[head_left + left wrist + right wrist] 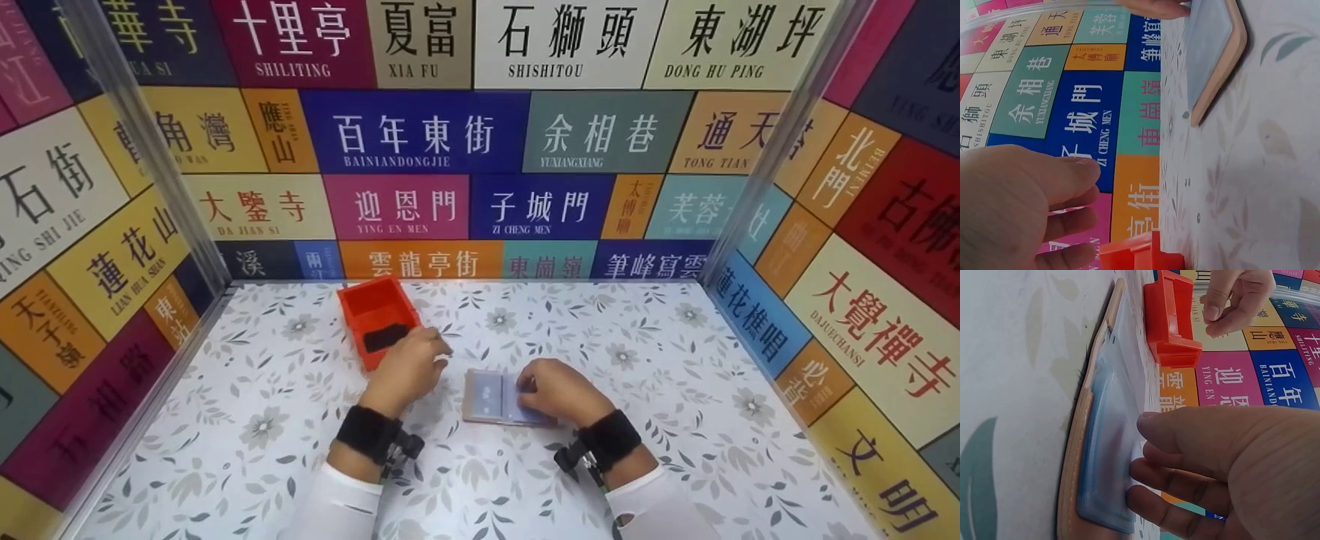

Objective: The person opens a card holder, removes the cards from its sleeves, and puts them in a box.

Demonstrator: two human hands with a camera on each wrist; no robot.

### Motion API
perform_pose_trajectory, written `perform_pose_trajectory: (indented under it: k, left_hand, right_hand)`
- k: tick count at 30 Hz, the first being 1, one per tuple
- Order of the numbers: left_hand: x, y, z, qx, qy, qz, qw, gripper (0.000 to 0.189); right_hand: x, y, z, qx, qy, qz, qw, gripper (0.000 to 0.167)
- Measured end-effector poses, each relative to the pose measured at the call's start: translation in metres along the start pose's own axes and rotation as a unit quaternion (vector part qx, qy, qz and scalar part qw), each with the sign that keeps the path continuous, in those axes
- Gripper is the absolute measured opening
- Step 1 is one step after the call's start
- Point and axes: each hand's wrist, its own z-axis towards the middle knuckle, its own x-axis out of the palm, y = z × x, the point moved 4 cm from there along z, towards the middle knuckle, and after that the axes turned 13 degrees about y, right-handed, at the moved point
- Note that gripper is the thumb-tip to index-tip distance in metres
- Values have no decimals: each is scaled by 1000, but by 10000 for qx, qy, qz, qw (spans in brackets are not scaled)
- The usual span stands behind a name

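Observation:
A card holder [481, 397] with tan leather-like edges lies opened on the table, its clear plastic sleeves [1109, 455] facing up. My right hand [559, 390] is at its right half, the fingertips [1139, 495] right at the sleeves and the fingers loosely bent. To the left, my left hand [409, 367] hovers by the near right side of an orange-red bin [371, 296], fingers relaxed with nothing between them. Inside the bin is a dark, flat item [385, 337], partly covered by that hand in the head view.
Beneath everything is a white tabletop [247, 480] printed with grey leaves and flowers. Panels of coloured signs form a back wall [420, 135] and two side walls. Clear strips run up the corners. Each wrist wears a black band [367, 435] with a small camera.

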Motion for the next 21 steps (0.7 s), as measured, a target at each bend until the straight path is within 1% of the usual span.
perform_pose_trajectory:
  k: [3,6,9,10,12,14,17,19,21]
  left_hand:
    - [11,-8,0,124,524,-201,9983,27]
    - [22,-14,-1,72,1020,-420,9939,35]
    - [31,-19,-1,34,1393,-641,9882,35]
    - [34,-21,0,51,1467,-672,9869,33]
    - [38,-25,1,185,1552,-707,9852,29]
    - [42,-29,1,429,1562,-616,9849,26]
    - [47,-33,2,708,1572,-425,9841,30]
    - [50,-33,2,767,1600,-367,9835,36]
    - [51,-33,1,728,1619,-392,9833,40]
  right_hand:
    - [1,0,0,-27,-8,53,10000,21]
    - [1,1,1,-56,-21,38,10000,20]
    - [1,1,1,-52,-19,-24,10000,20]
    - [1,1,1,-52,-16,-48,10000,20]
    - [1,1,1,-41,-7,-59,10000,20]
    - [1,2,0,-53,-22,-90,9999,19]
    - [1,3,1,-98,-73,-175,9998,17]
    - [1,3,1,-128,-119,-235,9996,16]
    - [1,2,1,-141,-141,-261,9995,15]
